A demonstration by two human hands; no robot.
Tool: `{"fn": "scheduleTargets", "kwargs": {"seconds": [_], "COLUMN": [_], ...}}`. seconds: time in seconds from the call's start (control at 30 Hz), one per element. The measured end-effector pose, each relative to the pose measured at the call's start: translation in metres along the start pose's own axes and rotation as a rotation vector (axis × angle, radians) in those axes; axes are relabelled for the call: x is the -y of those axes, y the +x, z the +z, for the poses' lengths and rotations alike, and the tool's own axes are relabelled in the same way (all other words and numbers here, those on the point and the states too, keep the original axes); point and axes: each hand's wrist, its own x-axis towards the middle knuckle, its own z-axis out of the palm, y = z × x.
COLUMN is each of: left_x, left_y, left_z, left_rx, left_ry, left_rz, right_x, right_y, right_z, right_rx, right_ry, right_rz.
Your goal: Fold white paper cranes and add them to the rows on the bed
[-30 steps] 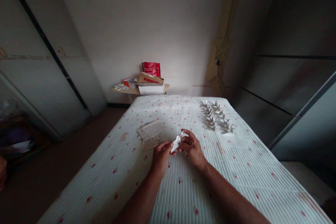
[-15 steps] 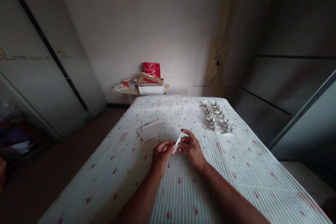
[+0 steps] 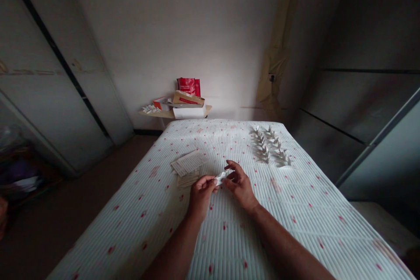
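A small piece of folded white paper (image 3: 220, 178) is held over the bed between my two hands. My left hand (image 3: 201, 192) pinches its left end between thumb and fingers. On the other end, the thumb and a finger of my right hand (image 3: 241, 187) grip it, while the index finger is raised and bent above. Just beyond my left hand lie printed paper sheets (image 3: 188, 162), stacked unevenly. Farther off to the right stand several folded paper cranes (image 3: 262, 148) in two rows.
A quilted bedcover (image 3: 157, 223) with red spots spreads under my hands. Past its far edge, a small table (image 3: 166, 114) bears a white box (image 3: 188, 113), a red bag (image 3: 187, 86) and white paper pieces (image 3: 151, 108). Cabinets (image 3: 49, 96) flank the left side.
The folded paper has turned from a steep slant to a flatter one. My right index finger has lifted off it, while my left hand has hardly moved.
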Motion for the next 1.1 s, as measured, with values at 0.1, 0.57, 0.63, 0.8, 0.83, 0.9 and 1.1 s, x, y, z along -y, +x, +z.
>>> {"fn": "scheduleTargets", "kwargs": {"seconds": [0.1, 0.57, 0.63, 0.8, 0.83, 0.9, 1.1], "left_x": [0.003, 0.001, 0.002, 0.002, 0.002, 0.002, -0.001], "left_y": [0.002, 0.002, 0.002, 0.002, 0.002, 0.001, -0.001], "left_z": [-0.001, -0.006, -0.007, -0.009, -0.009, -0.008, -0.008], "left_rx": [-0.017, 0.014, 0.025, 0.049, 0.057, 0.090, 0.230], "left_ry": [-0.034, 0.071, 0.081, 0.073, 0.070, 0.059, -0.143], "left_rz": [0.006, 0.015, 0.024, 0.015, 0.014, 0.001, -0.141], "right_x": [0.003, -0.003, -0.001, 0.006, 0.007, 0.009, 0.007], "right_y": [0.000, 0.002, 0.003, 0.002, 0.002, 0.002, 0.004], "right_z": [0.000, -0.009, -0.011, -0.010, -0.010, -0.010, -0.014], "right_rx": [-0.063, 0.050, 0.084, 0.180, 0.192, 0.213, 0.220], "right_ry": [-0.031, -0.461, -0.468, -0.377, -0.336, -0.256, -0.191], "right_rz": [0.001, -0.405, -0.414, -0.333, -0.296, -0.216, -0.143]}}
